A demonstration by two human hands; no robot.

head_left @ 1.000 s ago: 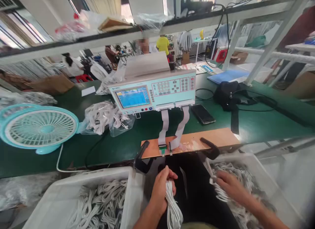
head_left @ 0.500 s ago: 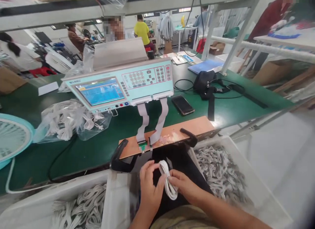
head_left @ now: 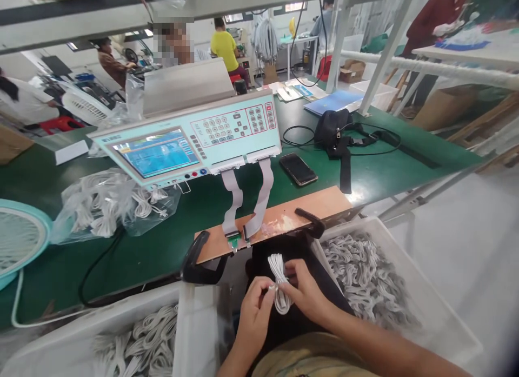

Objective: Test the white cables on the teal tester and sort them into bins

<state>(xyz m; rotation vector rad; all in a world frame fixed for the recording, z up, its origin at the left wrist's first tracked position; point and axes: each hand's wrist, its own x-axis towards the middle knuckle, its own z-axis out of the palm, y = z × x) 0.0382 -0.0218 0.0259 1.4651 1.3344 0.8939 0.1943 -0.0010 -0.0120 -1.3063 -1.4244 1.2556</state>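
A coiled white cable (head_left: 277, 269) is held upright over my lap, between both hands. My right hand (head_left: 306, 293) grips the bundle around its middle, thumb in front. With thumb and index finger, my left hand (head_left: 256, 306) pinches a small light piece at the bundle's left side, seemingly a cable end; its exact form is too small to make out. Just beyond the hands, two flat grey ribbon cables (head_left: 232, 198) run from a tester with a screen (head_left: 158, 152) down to small connectors on a wooden board (head_left: 279, 217).
Black clamps (head_left: 197, 255) hold the board at the table edge. White bins of cable bundles stand left (head_left: 152, 333) and right (head_left: 365, 274). On the green table are a phone (head_left: 299, 169), a black bag (head_left: 334, 131), bagged cables (head_left: 101, 204) and a turquoise basket (head_left: 44, 225). Other people work behind.
My left hand has moved slightly right and down, and now pinches a small piece at the bundle. My right hand has shifted up along the cable, which is turned more upright.
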